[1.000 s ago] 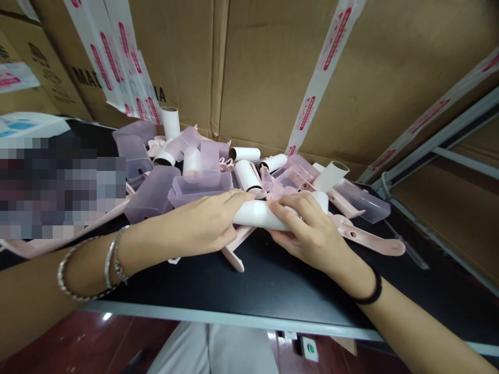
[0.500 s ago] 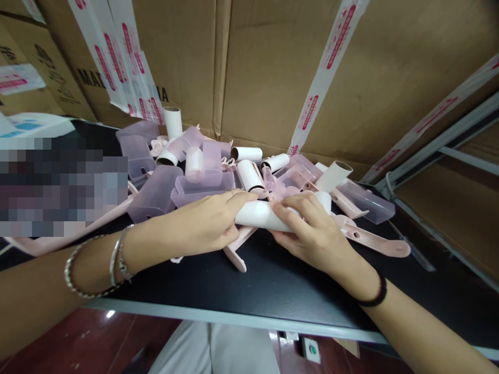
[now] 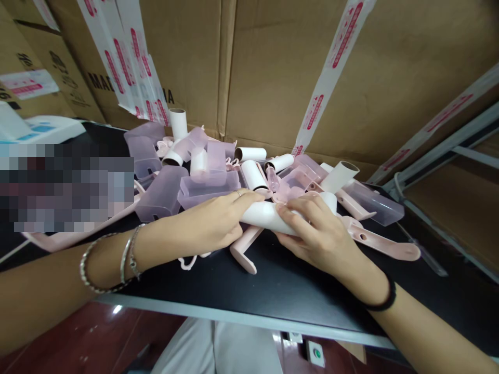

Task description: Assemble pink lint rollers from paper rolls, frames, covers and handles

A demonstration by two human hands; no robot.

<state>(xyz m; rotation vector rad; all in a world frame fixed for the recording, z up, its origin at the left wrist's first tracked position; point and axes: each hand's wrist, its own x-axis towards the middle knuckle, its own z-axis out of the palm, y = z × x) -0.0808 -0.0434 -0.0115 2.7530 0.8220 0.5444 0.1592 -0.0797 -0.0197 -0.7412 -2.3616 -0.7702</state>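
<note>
A white tube (image 3: pixel 261 214) lies sideways between my hands, just above the front of a pile of parts. My left hand (image 3: pixel 218 219) is closed round its left end, thumb below and fingers over the top. Further right, my right hand (image 3: pixel 317 231) grips the same tube, covering much of that side. Under it a pale pink bracket with a hooked end (image 3: pixel 245 254) rests on the black table (image 3: pixel 288 291). Right behind my fingers stand another white tube (image 3: pixel 254 175) and a small clear pinkish piece (image 3: pixel 273 179).
Several translucent purple boxes (image 3: pixel 161 195) and loose white tubes (image 3: pixel 251 154) are heaped along the cardboard wall (image 3: pixel 265 78). A long pink bracket (image 3: pixel 384 244) lies at the right, near a metal frame (image 3: pixel 440 132). At far left sits a white-and-blue object (image 3: pixel 42 127).
The whole view has shifted, so everything appears slightly further right. Both hands keep their hold on the white tube, with little visible movement against the pile.
</note>
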